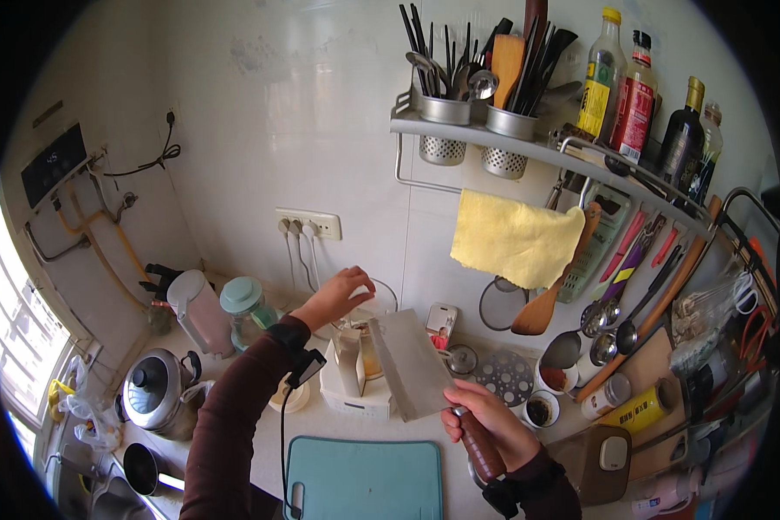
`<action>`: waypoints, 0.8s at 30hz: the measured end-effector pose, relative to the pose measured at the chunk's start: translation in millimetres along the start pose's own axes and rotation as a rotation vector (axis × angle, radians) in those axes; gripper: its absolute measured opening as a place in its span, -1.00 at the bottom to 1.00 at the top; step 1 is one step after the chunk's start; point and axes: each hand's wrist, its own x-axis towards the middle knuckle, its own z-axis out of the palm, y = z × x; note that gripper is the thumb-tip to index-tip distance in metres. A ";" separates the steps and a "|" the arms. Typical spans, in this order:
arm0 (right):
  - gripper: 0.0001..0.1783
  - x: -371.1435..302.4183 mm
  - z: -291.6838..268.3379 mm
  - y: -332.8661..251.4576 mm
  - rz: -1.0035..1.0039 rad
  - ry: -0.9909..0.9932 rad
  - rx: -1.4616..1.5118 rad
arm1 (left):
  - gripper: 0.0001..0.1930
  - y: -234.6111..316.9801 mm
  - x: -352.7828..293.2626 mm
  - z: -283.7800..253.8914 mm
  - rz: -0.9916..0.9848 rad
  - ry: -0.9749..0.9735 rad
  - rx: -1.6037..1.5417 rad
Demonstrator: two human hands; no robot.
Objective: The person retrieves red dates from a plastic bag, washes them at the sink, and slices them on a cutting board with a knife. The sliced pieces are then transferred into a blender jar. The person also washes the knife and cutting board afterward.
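Note:
My right hand (485, 425) is closed around the brown handle of a cleaver (412, 364), its broad grey blade held up and tilted to the left. Over a white countertop appliance (355, 400), my left hand (336, 297) is raised with its fingers bent and somewhat apart; I see nothing in them. A round clear lid or bowl rim (387, 295) shows just behind those fingers. Part of the appliance and what lies in its bowl are hidden by the blade. Below the hands, a teal cutting board (364, 481) lies on the counter.
Left on the counter stand a lidded steel pot (154, 390), a clear pitcher (201, 316) and a jar with a mint lid (244, 299). A wall rack (537, 143) carries bottles and utensils; a yellow cloth (516, 238) and a wooden spatula (542, 308) hang there. Small bowls sit right.

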 end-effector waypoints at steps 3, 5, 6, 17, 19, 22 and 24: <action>-0.77 -15.6 -8.3 20.4 0.005 0.006 0.069 | -0.87 9.2 2.4 0.9 -0.152 0.117 -0.028; -0.82 -27.0 -16.4 41.3 0.004 -0.001 0.074 | -0.85 12.9 2.2 2.9 -0.357 0.185 -0.077; -0.81 -32.2 -21.4 53.0 0.006 -0.008 0.108 | -0.84 13.2 0.9 3.5 -0.446 0.239 -0.080; -0.82 -70.6 -52.0 164.9 0.075 -0.019 0.297 | -0.70 30.3 3.2 -3.0 -0.554 0.616 -1.718; -0.80 -78.5 -56.4 177.3 0.055 -0.004 0.271 | -0.70 38.4 -3.8 -10.6 -0.524 0.586 -1.825; -0.74 -94.6 -66.9 203.2 0.104 0.125 0.055 | -0.72 47.4 -36.7 -22.5 -0.528 0.518 -1.789; -0.73 -103.4 -79.8 226.5 0.083 0.111 -0.064 | -0.81 49.3 -81.7 -21.0 -0.367 0.429 -1.633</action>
